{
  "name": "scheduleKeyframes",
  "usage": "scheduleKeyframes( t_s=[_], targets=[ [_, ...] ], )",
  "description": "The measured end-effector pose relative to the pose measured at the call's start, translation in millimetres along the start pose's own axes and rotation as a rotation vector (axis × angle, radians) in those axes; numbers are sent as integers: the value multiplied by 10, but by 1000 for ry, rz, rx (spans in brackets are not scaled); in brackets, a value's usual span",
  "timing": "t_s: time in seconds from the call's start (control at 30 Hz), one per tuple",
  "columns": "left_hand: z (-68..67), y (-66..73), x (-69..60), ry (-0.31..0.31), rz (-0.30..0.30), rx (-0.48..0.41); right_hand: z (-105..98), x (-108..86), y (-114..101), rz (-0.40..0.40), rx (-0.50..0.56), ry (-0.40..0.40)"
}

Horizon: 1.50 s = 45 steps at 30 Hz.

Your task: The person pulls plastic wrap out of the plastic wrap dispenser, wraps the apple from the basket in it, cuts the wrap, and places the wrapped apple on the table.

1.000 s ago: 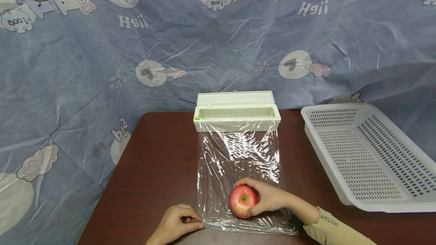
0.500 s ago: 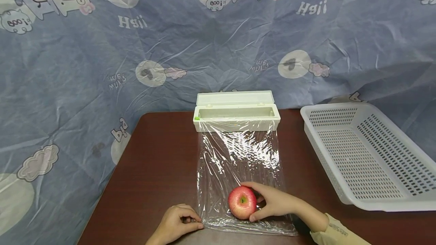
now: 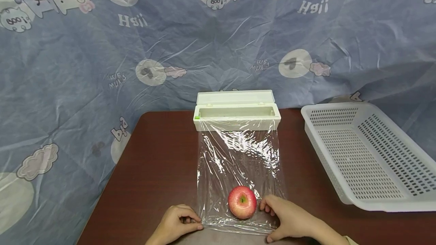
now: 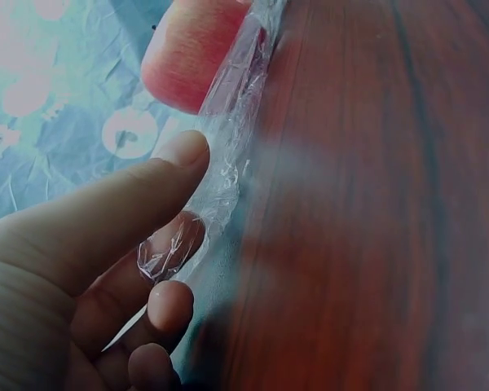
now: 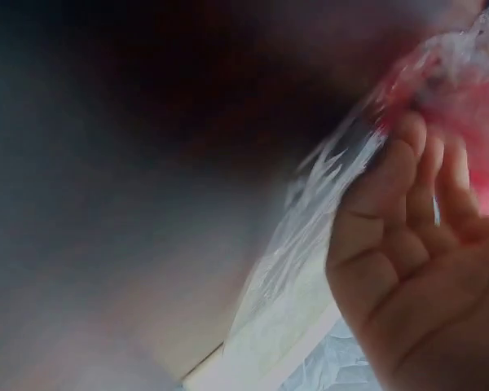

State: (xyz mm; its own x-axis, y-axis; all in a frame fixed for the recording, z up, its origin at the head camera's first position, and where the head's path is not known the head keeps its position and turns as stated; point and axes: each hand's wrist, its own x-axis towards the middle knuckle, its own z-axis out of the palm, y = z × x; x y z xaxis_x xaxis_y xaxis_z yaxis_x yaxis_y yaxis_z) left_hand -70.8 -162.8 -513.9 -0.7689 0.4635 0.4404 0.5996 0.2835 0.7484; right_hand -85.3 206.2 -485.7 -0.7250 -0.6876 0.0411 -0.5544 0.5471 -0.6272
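A red apple [image 3: 242, 202] sits stem up on clear plastic film [image 3: 238, 162], which runs from a pale dispenser box [image 3: 236, 124] towards the table's near edge. My left hand [image 3: 175, 224] pinches the film's near left corner; film [image 4: 228, 175] shows at its fingertips in the left wrist view, below the apple [image 4: 197, 53]. Just right of the apple, my right hand [image 3: 294, 218] has its thumb spread from its bent fingers and holds nothing, near the film's right side. The right wrist view has that hand [image 5: 416, 269] beside the film [image 5: 310, 220].
A white perforated basket [image 3: 325, 167] stands on the right of the brown table [image 3: 160, 162]. Behind the dispenser, whose lid [image 3: 235, 97] is raised, hangs a blue patterned cloth [image 3: 211, 41].
My right hand has let go of the apple and moved right and towards the near edge. The apple has shifted very slightly left. My left hand has stayed at the film corner.
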Motion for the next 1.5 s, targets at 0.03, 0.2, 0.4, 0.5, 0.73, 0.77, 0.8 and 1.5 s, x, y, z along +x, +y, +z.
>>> scheduleKeyframes(
  t_s=[0.03,0.2,0.4,0.5,0.73,0.77,0.8,1.5],
  targets=[
    [0,-7,-2,0,3,-8,15,-21,-3,-9,-17,-7],
    [-12,-18,-19,-10,3,-71,52,-82,19,-102,-98,-23],
    [-15,-52,-48,-44,-24,-153,32,-135,59,-172,-51,24],
    [-2,-126,-100,-64,-59,-181,6,-150,75,-211,-14,46],
    [-9,-196,-141,-110,-9,-88,-76,-169,127,-232,22,61],
    [-9,-192,-131,-110,10,-74,-88,-171,135,-228,29,57],
    [-8,-186,-120,-106,21,-67,-99,-172,142,-226,40,55],
    [103,-190,173,129,-32,148,-170,-26,237,-134,-56,133]
  ],
)
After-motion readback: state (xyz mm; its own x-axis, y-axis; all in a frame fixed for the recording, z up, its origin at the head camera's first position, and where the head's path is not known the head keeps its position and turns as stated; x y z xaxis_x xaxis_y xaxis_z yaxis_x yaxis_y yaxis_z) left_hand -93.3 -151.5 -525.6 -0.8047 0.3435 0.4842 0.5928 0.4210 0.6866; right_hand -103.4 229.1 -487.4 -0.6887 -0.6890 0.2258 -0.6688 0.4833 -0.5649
